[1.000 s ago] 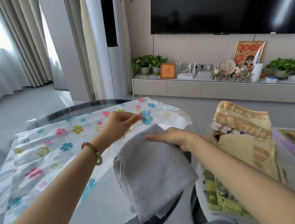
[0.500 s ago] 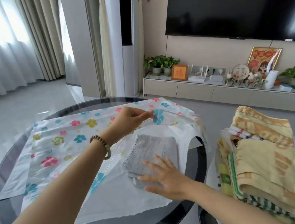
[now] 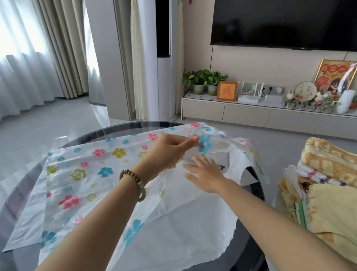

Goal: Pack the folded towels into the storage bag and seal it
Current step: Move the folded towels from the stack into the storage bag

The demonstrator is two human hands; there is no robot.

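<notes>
A clear storage bag (image 3: 81, 176) printed with coloured flowers lies spread on a round dark glass table (image 3: 9, 212). My left hand (image 3: 168, 151) pinches the bag's upper layer and holds it lifted at the open mouth. My right hand (image 3: 204, 172), fingers spread, lies flat inside the mouth on a grey folded towel (image 3: 223, 162), which is mostly covered by the hand and the bag. A stack of yellow and striped folded towels (image 3: 342, 196) sits to the right of the table.
The bag's white lower sheet (image 3: 184, 231) reaches the table's near edge. Beyond stand a low TV cabinet (image 3: 248, 111) with plants and frames, a wall television (image 3: 292, 6), and curtains on the left over grey floor.
The grey towel went from my right hand above the table into the bag's mouth. My right hand has pushed it deeper under the lifted layer. My left hand keeps the layer raised.
</notes>
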